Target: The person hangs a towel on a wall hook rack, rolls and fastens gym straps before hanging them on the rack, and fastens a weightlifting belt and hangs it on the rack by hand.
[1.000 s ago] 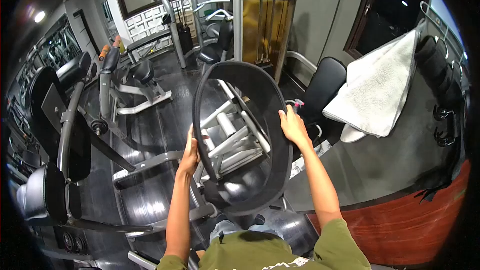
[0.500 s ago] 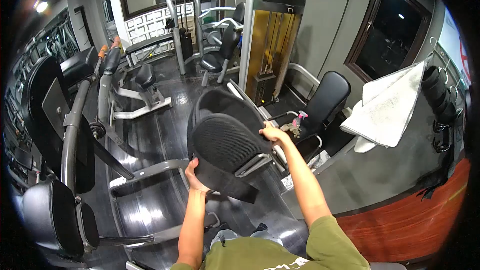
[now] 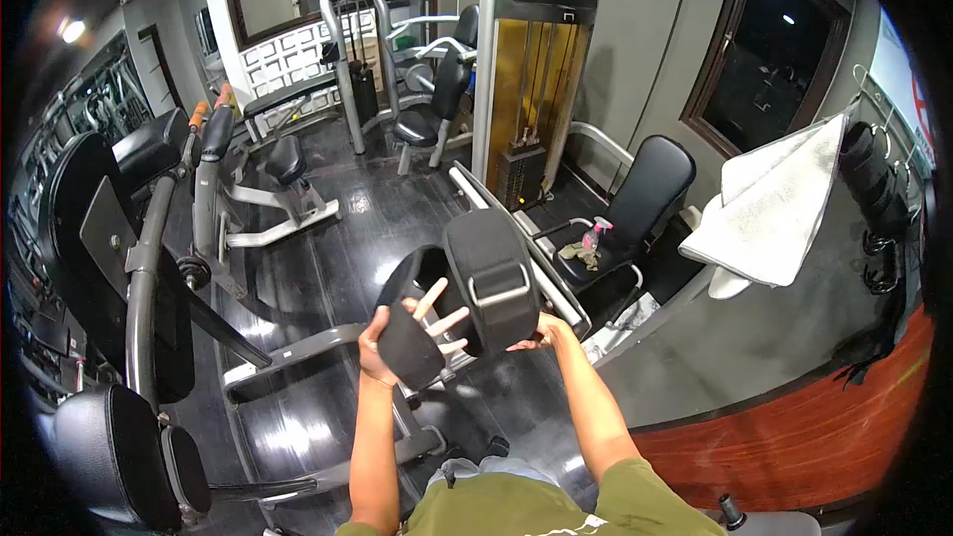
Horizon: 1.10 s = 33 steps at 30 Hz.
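A black weightlifting belt (image 3: 486, 243) with a metal loop buckle (image 3: 499, 288) is held up in front of me, bent into a curve. My left hand (image 3: 375, 349) has the belt's strap end lying across its palm, the thumb on one side and the spread fingers showing past the other edge. At the lower right edge of the belt, below the buckle, my right hand (image 3: 543, 332) grips it; most of its fingers are hidden behind the belt.
A weight-stack machine (image 3: 539, 89) stands ahead, beside a black seat (image 3: 596, 263) bearing a pink-topped spray bottle (image 3: 596, 235) and a cloth (image 3: 579, 256). White towels (image 3: 774, 208) hang on the right. Padded machines (image 3: 114, 258) line the left, and a low metal frame (image 3: 298, 352) crosses the floor.
The belt has turned, so its buckle and smooth outer face now show instead of the ribbed lining. My left hand's fingers have spread around the strap end; my right hand has moved lower.
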Each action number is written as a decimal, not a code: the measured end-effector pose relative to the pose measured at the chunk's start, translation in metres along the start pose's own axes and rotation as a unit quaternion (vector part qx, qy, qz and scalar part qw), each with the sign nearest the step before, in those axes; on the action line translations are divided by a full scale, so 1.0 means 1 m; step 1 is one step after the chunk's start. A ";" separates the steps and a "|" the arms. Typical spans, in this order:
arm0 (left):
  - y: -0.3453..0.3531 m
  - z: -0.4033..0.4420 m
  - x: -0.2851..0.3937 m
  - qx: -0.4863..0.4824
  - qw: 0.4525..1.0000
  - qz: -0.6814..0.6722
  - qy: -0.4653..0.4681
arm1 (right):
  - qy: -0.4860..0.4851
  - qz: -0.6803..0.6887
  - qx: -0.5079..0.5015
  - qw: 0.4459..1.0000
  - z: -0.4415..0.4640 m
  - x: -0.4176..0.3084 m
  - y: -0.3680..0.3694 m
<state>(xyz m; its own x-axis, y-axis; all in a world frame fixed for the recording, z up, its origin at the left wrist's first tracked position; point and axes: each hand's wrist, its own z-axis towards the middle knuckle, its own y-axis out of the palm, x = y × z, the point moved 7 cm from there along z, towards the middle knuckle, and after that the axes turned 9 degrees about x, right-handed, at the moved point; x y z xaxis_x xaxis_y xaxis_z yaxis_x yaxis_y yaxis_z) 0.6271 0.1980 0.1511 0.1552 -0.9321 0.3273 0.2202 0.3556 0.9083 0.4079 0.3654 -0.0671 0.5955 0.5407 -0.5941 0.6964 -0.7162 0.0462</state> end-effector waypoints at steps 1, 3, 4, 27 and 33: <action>-0.001 0.005 -0.008 0.015 0.999 0.025 -0.024 | -0.022 0.027 -0.008 0.999 -0.008 -0.005 0.006; -0.031 0.013 -0.023 0.162 0.977 0.130 -0.042 | -0.026 0.026 -0.031 0.999 -0.022 -0.016 0.020; -0.034 0.017 -0.025 0.186 0.969 0.162 -0.032 | -0.047 -0.025 -0.022 0.998 -0.029 -0.022 0.026; -0.062 0.039 -0.057 0.406 0.897 0.170 0.035 | -0.287 -0.069 0.102 0.950 -0.070 -0.020 0.007; -0.057 0.033 -0.040 0.457 0.826 0.269 0.189 | -0.562 0.074 0.397 0.722 -0.182 -0.031 0.000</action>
<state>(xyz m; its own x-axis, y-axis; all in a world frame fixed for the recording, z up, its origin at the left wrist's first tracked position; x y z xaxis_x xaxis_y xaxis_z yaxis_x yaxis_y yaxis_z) 0.5771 0.2125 0.0949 0.3203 -0.5063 0.8007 -0.7720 0.3503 0.5304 0.4623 0.4289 0.0971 -0.3719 0.0522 -0.9268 -0.0552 -0.9979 -0.0341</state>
